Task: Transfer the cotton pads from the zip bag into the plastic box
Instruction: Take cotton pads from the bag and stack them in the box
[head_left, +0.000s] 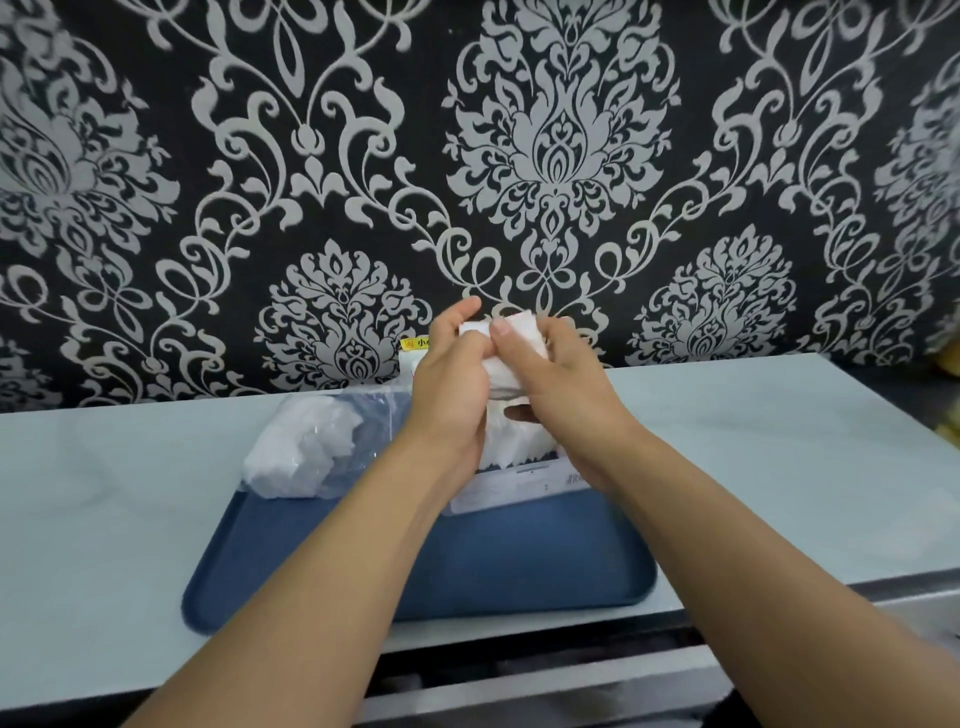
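Note:
Both hands meet above the back of a blue tray (519, 561). My left hand (452, 395) and my right hand (563, 387) are shut together on a wad of white cotton pads (514, 338), held up in the air. Right below them a clear package (514, 480) with a white barcode label and a yellow tag holds more pads standing on edge. A crinkled clear bag (306, 447), also filled with white pads, lies at the tray's back left corner. I cannot tell which of the two is the plastic box.
The tray rests on a pale counter (779, 467) against a black wall with a silver pattern (519, 156). The counter's front edge and a drawer front (571, 670) lie beneath my forearms. Something yellow (948, 364) shows at the far right edge.

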